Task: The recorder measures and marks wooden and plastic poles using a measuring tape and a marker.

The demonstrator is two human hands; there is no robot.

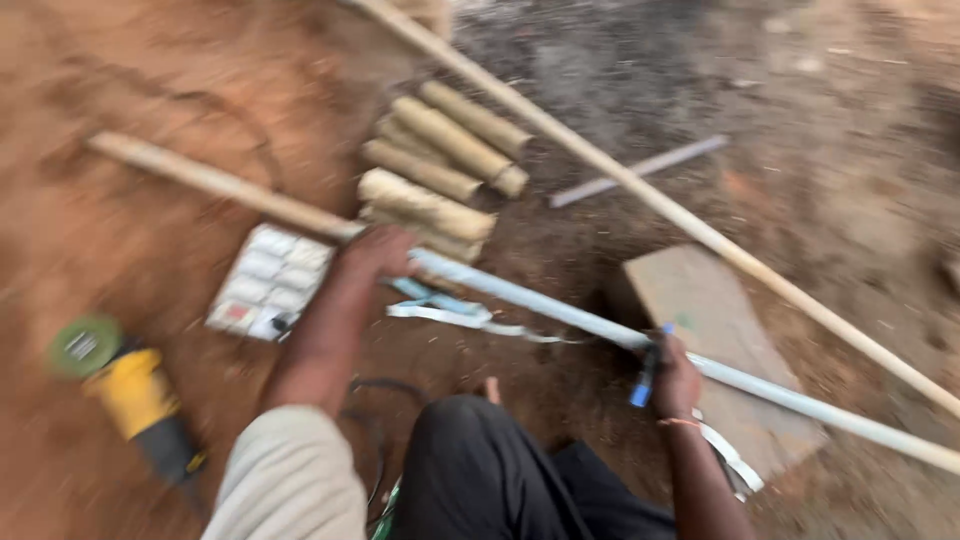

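Note:
A long pale pipe [560,305] lies slanted across the ground and over a flat stone block [715,300]. My left hand [380,250] grips the pipe's left end. My right hand [677,380] rests against the pipe near the block and holds a dark marker with a blue cap [645,378]. A white measuring tape [450,315] trails loose on the soil just below the pipe. My black-trousered knee [480,450] fills the bottom centre. The picture is motion-blurred.
Several short bamboo pieces [440,160] lie stacked behind my left hand. Two long bamboo poles [640,190] cross the red soil, and a thin grey bar [640,170] lies beyond. A compartmented white box [270,280] and a yellow angle grinder [125,385] sit at left.

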